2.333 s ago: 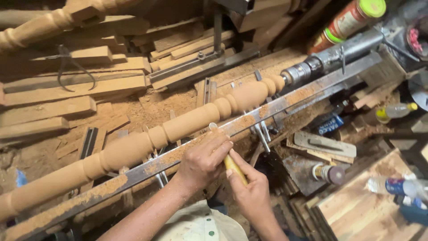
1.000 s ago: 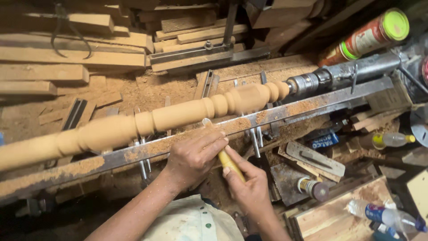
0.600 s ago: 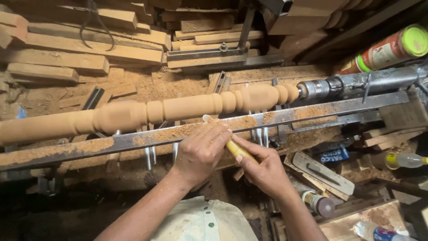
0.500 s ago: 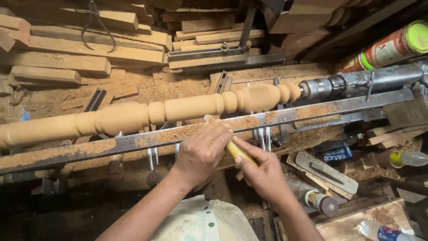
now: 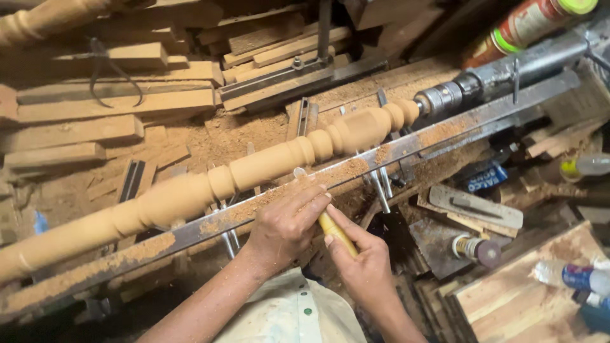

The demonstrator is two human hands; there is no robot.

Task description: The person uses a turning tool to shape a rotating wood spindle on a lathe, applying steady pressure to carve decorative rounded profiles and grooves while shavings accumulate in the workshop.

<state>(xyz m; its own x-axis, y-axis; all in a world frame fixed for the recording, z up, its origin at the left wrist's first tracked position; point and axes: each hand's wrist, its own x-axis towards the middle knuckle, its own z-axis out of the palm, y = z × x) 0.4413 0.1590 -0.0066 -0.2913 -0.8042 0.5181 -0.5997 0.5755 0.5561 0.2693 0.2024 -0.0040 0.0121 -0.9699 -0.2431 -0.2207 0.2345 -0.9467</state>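
Observation:
A long turned wooden spindle (image 5: 254, 168) with beads and grooves lies across a lathe, its right end held by a metal chuck (image 5: 438, 98). A yellow-handled chisel (image 5: 337, 232) rests on the sawdust-covered metal tool rest (image 5: 406, 143), its tip by the spindle. My left hand (image 5: 286, 222) presses over the blade on the rest. Behind it, my right hand (image 5: 362, 260) grips the yellow handle.
Wooden planks (image 5: 108, 101) are stacked behind the lathe, with sawdust all around. A spray can (image 5: 527, 28) lies at the top right. A metal plane-like tool (image 5: 473, 206), a small spool (image 5: 473, 248), plastic bottles (image 5: 588, 166) and a wooden board (image 5: 527, 292) sit at the right.
The view has tilted, so the lathe now runs diagonally. Both hands stay on the chisel at the tool rest, near the middle of the spindle.

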